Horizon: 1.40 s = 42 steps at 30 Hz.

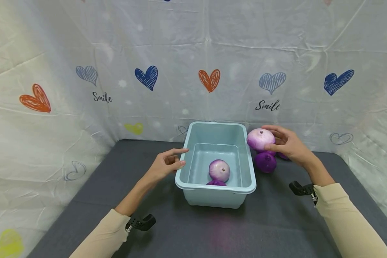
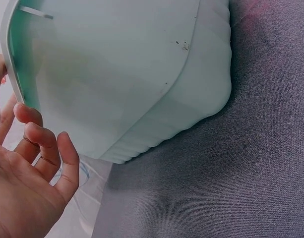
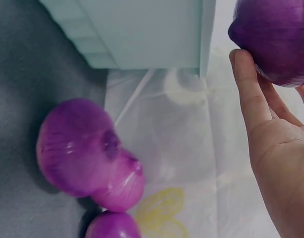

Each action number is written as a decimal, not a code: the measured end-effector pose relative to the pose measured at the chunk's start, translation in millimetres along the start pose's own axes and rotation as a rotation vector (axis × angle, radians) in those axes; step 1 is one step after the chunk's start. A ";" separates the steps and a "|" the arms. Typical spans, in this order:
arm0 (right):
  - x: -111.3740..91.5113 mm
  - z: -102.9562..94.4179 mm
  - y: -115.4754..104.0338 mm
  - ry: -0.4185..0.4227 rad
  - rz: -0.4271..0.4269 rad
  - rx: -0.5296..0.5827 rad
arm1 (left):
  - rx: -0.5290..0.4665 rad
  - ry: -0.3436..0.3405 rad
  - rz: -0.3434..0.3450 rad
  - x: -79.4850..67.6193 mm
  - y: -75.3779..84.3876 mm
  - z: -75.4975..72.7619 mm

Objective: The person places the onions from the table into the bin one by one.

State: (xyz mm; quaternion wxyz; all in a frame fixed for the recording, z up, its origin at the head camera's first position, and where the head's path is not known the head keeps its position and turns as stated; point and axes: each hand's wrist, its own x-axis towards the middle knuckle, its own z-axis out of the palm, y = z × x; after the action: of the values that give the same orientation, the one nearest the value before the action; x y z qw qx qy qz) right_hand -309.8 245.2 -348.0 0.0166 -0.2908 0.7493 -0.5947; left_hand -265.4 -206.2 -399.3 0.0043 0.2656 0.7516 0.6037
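My right hand (image 1: 288, 145) grips a purple-and-white onion (image 1: 260, 139), raised beside the right rim of a light blue plastic tub (image 1: 217, 125). The held onion (image 3: 275, 42) shows its dark purple side in the right wrist view, fingertips against it. My left hand (image 1: 166, 165) holds the tub's left rim; its other fingers (image 2: 67, 163) bend loosely next to the outer wall. Inside the tub, toward the near end, lie a pale purple onion (image 1: 219, 170) and a darker one (image 1: 216, 183), partly hidden by the front rim.
Right of the tub, several purple onions sit together on the dark grey cloth (image 1: 277, 222); the nearest onion (image 1: 265, 162) is deep purple. A white curtain (image 1: 177, 39) printed with hearts hangs behind and at both sides of the table.
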 end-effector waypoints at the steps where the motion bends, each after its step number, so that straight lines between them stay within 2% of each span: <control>1: 1.7 0.7 -0.9 -0.001 0.000 -0.004 | 0.000 0.000 -0.002 -0.3 -0.1 0.0; 12: 16.2 13.2 -6.7 -0.018 -0.021 0.021 | -0.012 -0.011 -0.004 -0.6 -2.4 0.3; 17: 23.8 18.0 -10.5 -0.039 -0.008 0.028 | -0.015 -0.015 0.010 -0.2 -0.4 0.8; 29: 36.5 33.6 -16.1 -0.099 -0.040 0.052 | -0.012 -0.013 0.016 1.7 -0.7 0.7; 36: 37.1 32.9 -13.8 -0.153 -0.052 0.107 | -0.019 -0.009 0.008 1.2 -1.8 -0.3; 42: 32.0 26.1 -10.1 -0.145 -0.061 0.094 | -0.015 -0.008 0.010 0.0 -1.1 -1.2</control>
State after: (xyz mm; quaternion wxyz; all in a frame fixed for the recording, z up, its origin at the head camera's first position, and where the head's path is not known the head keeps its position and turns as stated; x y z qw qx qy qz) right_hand -322.5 206.4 -336.3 0.0661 -0.3546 0.7081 -0.6070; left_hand -266.2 -207.4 -400.0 0.0062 0.2717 0.7456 0.6085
